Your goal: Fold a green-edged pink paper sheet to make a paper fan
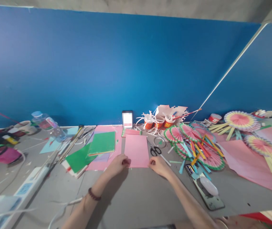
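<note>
A pink sheet of paper [136,149] lies flat on the grey table in front of me. My left hand [122,161] is closed, its fingers pinching the sheet's lower left corner. At the lower right corner, my right hand [159,165] has its fingers curled together on the paper's edge. Just beyond the sheet is a pleated pink and green paper strip [131,132], below an upright phone [127,119] with a blurred screen. Black-handled scissors [155,151] rest to the right of the sheet. Green paper [102,143] is stacked to its left.
Pleated paper fans [190,132] with coloured sticks crowd the right side, near another phone [207,190] with a white mouse [209,186] on it. Red cups [169,121] stand by the blue wall. On the left are a plastic bottle [47,124] and a power strip [26,187].
</note>
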Motion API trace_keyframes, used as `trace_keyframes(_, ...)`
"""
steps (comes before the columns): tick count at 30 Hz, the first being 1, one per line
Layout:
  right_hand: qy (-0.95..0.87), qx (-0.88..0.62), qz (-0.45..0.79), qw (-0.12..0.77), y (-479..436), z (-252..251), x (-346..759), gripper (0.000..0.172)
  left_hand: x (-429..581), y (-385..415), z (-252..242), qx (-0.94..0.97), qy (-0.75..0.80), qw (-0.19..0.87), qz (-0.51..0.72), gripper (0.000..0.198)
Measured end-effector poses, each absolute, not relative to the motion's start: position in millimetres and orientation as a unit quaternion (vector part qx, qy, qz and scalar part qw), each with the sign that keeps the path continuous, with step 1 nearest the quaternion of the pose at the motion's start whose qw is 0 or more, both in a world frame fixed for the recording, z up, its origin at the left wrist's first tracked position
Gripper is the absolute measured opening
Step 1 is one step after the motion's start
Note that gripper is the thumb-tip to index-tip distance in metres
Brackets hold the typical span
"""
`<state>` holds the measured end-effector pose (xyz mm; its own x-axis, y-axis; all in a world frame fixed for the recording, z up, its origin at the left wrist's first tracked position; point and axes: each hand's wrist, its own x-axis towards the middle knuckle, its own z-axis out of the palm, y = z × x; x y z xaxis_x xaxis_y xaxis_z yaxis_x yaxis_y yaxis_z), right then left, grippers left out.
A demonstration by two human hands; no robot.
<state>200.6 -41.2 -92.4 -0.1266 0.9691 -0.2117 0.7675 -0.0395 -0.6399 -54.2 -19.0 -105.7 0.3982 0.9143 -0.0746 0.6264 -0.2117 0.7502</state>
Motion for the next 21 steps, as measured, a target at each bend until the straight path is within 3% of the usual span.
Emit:
trace_keyframes(9, -0.672, -0.653, 0.319, 0.143, -41, -94, 198, 0.010, -50, -14, -104, 0.759, 0.524, 0.350, 0.162, 0.009)
trace_keyframes(21, -0.679, -0.652, 0.300, 0.151, -44, -96, 197, 0.013, -50, -27, -115, 0.803, 0.513, 0.252, 0.167, 0.018)
